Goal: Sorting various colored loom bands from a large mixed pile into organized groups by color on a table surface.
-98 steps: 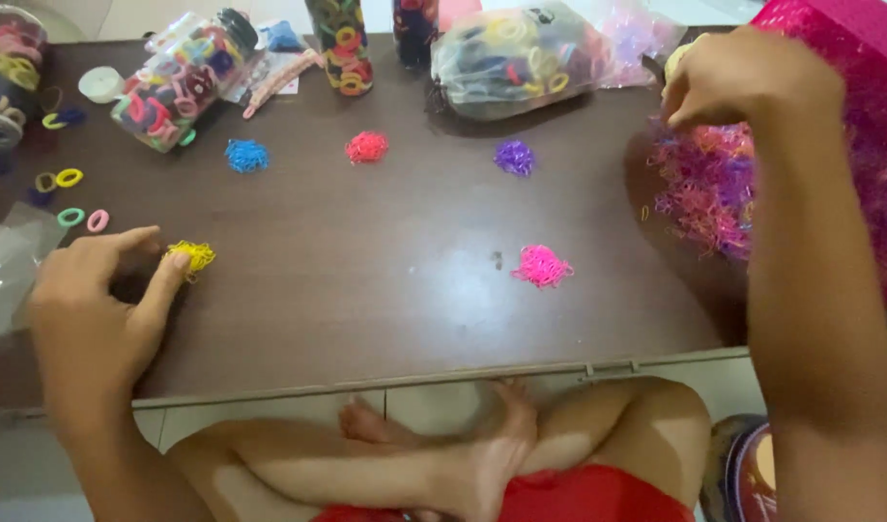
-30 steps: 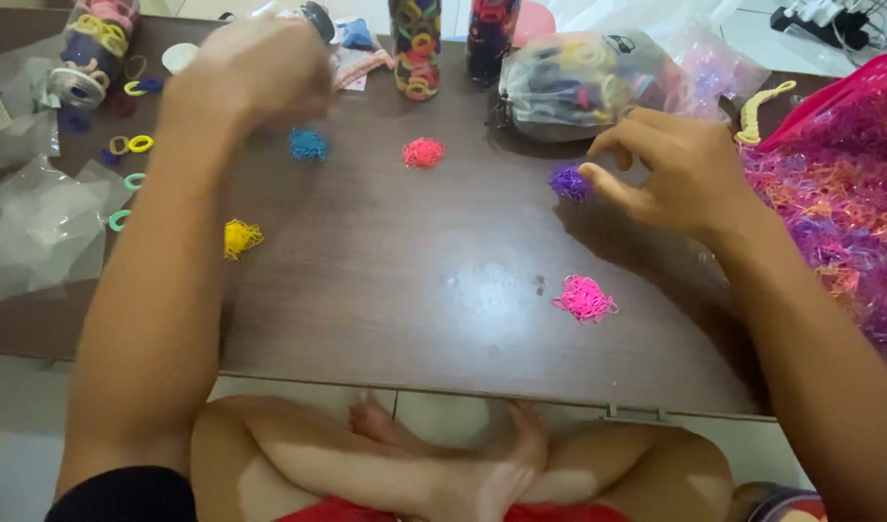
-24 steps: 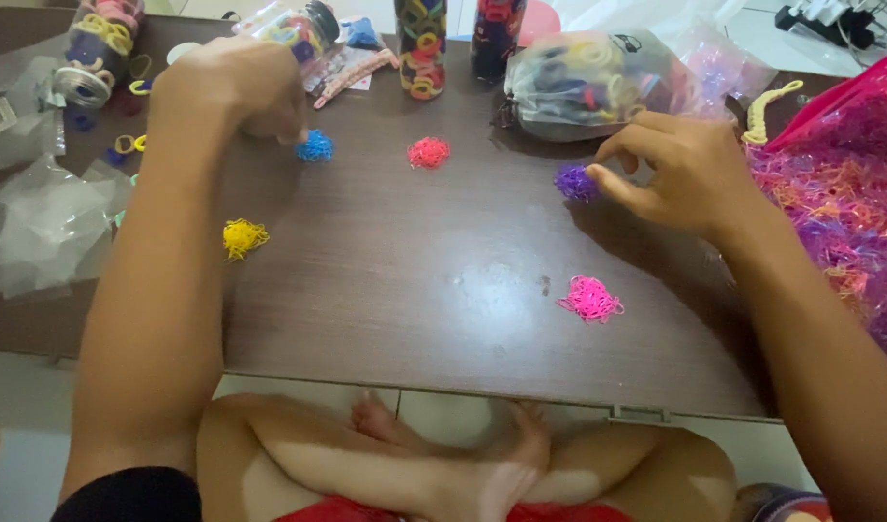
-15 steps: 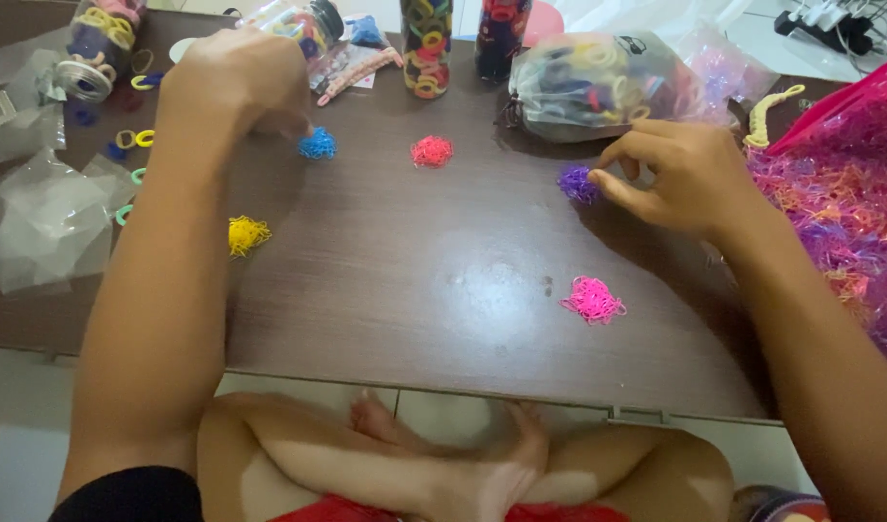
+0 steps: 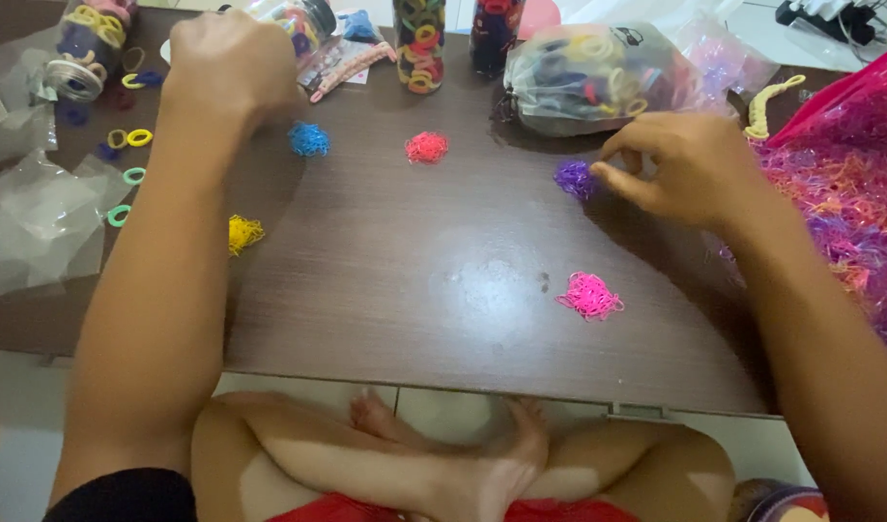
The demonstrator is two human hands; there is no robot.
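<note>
Head camera looks steeply down (close) at the table [image 5: 443, 319]

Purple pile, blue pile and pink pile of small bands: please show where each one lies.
purple pile [image 5: 574, 178], head view, on its middle, at the right hand's fingertips.
blue pile [image 5: 309, 139], head view, on its middle.
pink pile [image 5: 589, 295], head view, on its middle.

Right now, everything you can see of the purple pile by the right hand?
The purple pile is a small loose clump of thin, tiny elastic bands, rubbery-looking, violet, tangled into a flat heap. It lies on the dark brown table, just in front of the clear bag of hair ties. The right hand is at its right edge, thumb and fingertips meeting it; whether they pinch any bands cannot be told. It stands apart from the pink pile nearer the table's front edge.
</note>
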